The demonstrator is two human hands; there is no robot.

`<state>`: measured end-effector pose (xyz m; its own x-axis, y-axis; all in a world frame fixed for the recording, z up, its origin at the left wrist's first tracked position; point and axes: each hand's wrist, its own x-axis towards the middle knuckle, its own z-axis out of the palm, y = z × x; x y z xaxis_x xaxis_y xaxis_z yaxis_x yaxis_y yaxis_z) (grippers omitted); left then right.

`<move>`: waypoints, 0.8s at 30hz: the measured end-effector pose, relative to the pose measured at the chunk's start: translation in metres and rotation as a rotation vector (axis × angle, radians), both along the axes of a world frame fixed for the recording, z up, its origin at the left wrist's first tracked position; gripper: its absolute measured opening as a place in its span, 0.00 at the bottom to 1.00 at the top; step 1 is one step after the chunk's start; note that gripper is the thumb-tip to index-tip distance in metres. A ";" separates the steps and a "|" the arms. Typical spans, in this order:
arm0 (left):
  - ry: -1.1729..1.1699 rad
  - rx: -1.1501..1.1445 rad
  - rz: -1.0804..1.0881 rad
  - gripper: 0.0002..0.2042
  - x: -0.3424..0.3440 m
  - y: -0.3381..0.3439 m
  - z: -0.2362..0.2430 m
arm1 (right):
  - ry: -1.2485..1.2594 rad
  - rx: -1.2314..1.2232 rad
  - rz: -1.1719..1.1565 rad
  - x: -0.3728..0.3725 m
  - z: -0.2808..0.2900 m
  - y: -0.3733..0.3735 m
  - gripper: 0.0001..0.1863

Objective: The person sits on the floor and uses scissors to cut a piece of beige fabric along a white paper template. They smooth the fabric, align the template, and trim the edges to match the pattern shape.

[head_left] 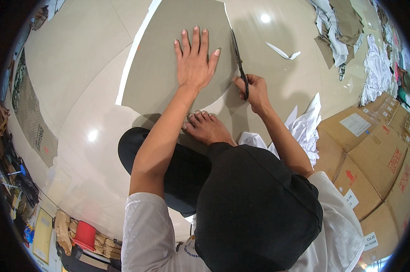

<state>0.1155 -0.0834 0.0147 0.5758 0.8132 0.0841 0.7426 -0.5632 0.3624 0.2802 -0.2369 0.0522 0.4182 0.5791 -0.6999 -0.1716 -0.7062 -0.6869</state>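
Note:
A large olive-khaki fabric piece [153, 77] lies flat on the shiny floor, with a white strip showing along its left side. My left hand [196, 65] rests palm down on it, fingers spread and nothing in them. Black scissors [239, 62] are in my right hand [257, 93], whose fingers wrap the handles. Their blades point away from me along the fabric's right edge. Whether the blades are apart, I cannot tell. My bare foot [209, 127] is at the fabric's near edge, between my forearms.
A thin white scrap [282, 51] lies right of the scissors. Crumpled white cloth [305, 129] sits beside my right forearm. Cardboard boxes [373, 156] stand at the right, with cloth heaps [336, 31] beyond. A printed fabric piece [32, 115] lies far left; a red object [84, 235] is lower left.

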 end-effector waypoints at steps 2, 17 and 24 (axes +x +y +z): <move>-0.007 -0.006 0.000 0.35 0.000 0.000 0.000 | -0.009 -0.004 0.011 0.002 -0.001 -0.001 0.19; 0.006 -0.017 0.003 0.35 0.000 -0.001 -0.002 | 0.018 0.001 -0.008 0.000 0.007 0.015 0.20; 0.004 -0.011 0.002 0.35 0.000 -0.001 0.000 | 0.016 0.021 0.003 0.002 0.003 0.013 0.19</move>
<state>0.1153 -0.0845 0.0142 0.5743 0.8154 0.0726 0.7451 -0.5574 0.3661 0.2827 -0.2243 0.0550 0.4058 0.5946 -0.6941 -0.1807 -0.6923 -0.6986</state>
